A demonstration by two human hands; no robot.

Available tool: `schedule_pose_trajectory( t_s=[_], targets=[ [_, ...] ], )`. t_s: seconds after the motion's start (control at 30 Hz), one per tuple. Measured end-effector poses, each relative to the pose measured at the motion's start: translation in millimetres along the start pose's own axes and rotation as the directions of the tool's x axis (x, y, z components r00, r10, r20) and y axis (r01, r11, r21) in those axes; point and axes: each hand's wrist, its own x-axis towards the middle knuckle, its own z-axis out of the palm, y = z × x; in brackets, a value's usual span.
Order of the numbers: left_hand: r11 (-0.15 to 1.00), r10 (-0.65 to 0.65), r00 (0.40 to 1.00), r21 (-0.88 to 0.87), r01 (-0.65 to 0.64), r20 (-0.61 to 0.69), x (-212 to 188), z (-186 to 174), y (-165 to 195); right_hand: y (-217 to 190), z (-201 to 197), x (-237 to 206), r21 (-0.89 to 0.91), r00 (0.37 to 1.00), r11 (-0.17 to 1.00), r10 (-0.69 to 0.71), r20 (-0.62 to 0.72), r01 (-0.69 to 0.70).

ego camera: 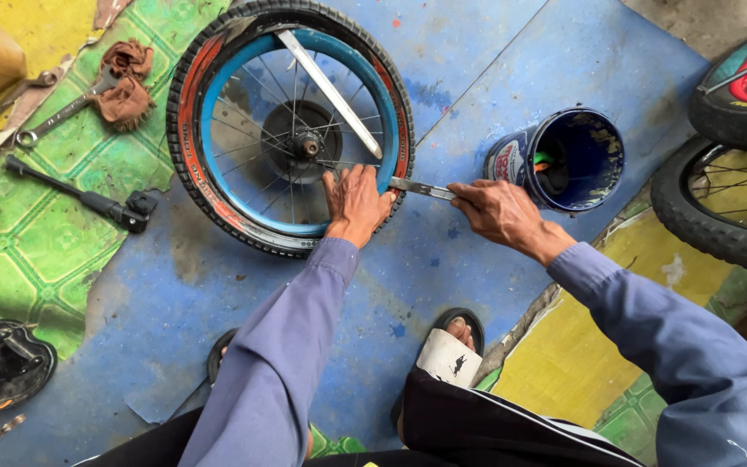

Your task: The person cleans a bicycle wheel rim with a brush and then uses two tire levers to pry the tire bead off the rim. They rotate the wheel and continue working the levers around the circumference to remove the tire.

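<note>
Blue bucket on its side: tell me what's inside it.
Inside the blue bucket a green object and something dark beside it show near the bottom. The rest is in shadow, so the contents cannot be identified.

Scene was evenly bright under soft daylight, colours saturated. Shadows were faint and short, darkest inside blue bucket point(574, 160) and beneath small wheel point(290, 126). Mild sheen showed on metal strip point(328, 93) across wheel, no harsh glare. Focus was sharp at centre; hands and spokes crisp. Wide-angle lens bent edges, stretching sleeves at bottom corners. Slight softness at far frame edges
</note>
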Motion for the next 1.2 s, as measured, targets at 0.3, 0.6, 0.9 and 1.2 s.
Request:
schedule_pose_trajectory(
  t_s=[0.3,0.6,0.9,1.2],
  targets=[
    [1.0,0.027,0.999,-0.012,-0.027,0.024,-3.6,-10.1,0.0,-66.6,-50.6,0.1,-0.323,0.993,0.942,-0.057,0.101,0.087],
    [0.961,0.261,0.941,0.15,-0.232,-0.214,-14.8,11.5,-12.5,-153.1,-79.9,76.2,0.224,0.838,0.812,-0.493,-0.234,0.54],
    [0.978,0.211,0.974,0.012,-0.21,-0.08,-20.5,8.1,-22.1,-56.1,20.6,29.0,-0.497,0.964,0.862,0.042,0.264,0.098],
    [0.982,0.185,0.982,0.037,-0.184,-0.036,-17.6,-4.9,-16.4,-40.2,-45.8,3.4,-0.069,0.883,0.995,0.095,0.46,-0.071]
  ],
)
